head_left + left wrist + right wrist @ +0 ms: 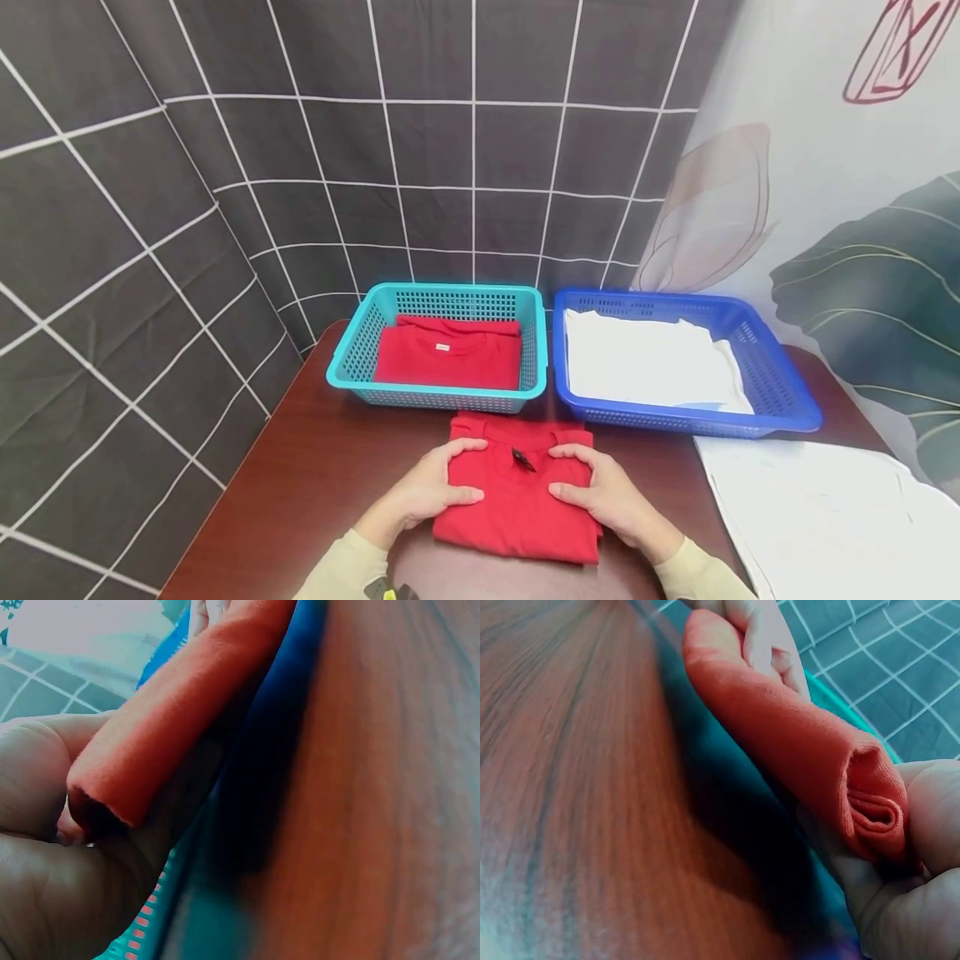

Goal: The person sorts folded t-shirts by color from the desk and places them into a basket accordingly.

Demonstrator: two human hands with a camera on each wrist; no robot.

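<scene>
A red shirt [517,521], folded into a rough rectangle with a dark label at its neckline, is held between my two hands in the head view. My left hand [422,490] grips its left side, thumb and fingers on either face. On the opposite side my right hand [617,498] grips it the same way. Both wrist views show the rolled, layered edge of the red shirt [787,735] above the wooden table, with a dark shadow under it. Part of the fingers is hidden beneath the cloth.
Behind the shirt stands a turquoise basket [345,375] with folded red clothing [450,362] inside. Beside it, a blue basket [780,383] holds white clothing [645,358]. White cloth [832,508] lies on the brown table [300,492] at the right. A dark gridded curtain [427,142] hangs behind.
</scene>
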